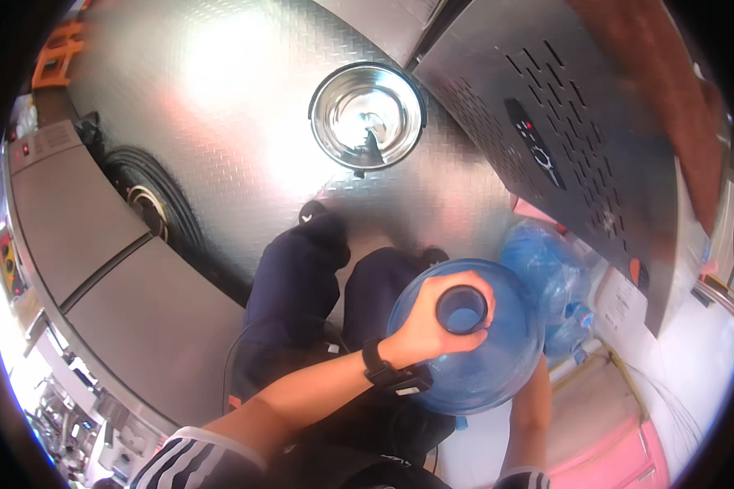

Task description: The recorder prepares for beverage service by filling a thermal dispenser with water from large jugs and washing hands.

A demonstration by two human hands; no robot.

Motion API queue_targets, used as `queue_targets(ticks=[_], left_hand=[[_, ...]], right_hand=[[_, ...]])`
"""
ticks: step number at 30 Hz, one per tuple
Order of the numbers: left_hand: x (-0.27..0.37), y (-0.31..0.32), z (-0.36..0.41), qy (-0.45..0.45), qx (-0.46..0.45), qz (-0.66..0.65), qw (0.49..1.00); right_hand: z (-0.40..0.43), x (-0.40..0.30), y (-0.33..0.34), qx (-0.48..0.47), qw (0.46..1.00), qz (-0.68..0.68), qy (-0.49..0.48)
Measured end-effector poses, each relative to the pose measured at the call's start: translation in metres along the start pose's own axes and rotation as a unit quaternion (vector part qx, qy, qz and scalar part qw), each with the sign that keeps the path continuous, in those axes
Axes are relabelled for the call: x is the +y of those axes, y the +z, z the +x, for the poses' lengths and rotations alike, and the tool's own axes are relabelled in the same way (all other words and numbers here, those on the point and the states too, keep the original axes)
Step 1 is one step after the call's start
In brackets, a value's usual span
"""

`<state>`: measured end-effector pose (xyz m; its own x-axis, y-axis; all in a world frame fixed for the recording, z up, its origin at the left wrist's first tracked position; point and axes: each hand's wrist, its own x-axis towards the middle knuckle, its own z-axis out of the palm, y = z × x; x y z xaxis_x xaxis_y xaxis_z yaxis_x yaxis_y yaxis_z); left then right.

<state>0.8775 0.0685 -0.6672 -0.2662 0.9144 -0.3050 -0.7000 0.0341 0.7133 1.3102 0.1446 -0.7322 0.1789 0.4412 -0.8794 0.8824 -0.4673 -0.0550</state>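
Observation:
My left hand [443, 315] is wrapped around the neck of a large translucent blue water-cooler bottle [501, 360]. The neck is uncapped and points up toward the camera. A black band with a small device circles my left wrist. My right forearm runs along the bottle's right side; the right hand itself is hidden behind or under the bottle. Beyond my feet, a round stainless steel pot [367, 116] stands open-topped on the metal floor, with bright reflections and a dark shape inside.
Grey cabinets [153, 324] line the left, beside a coiled black hose [177, 208]. A slotted metal appliance panel [563, 140] rises at right. Blue plastic bottles [544, 275], a white carton [621, 299] and a pink container [624, 458] are at lower right. An orange crate [58, 55] is at far upper left.

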Motion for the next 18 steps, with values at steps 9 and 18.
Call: queue_targets(ticks=[9,18], left_hand=[[0.064,0.016,-0.013,-0.078,0.023,-0.214,0.974],[0.045,-0.024,0.013,-0.137,0.077,-0.289,0.944]], right_hand=[[-0.093,-0.001,-0.038,-0.021,0.997,0.052,0.046],[-0.169,-0.128,-0.026,-0.040,0.993,-0.083,0.077]])
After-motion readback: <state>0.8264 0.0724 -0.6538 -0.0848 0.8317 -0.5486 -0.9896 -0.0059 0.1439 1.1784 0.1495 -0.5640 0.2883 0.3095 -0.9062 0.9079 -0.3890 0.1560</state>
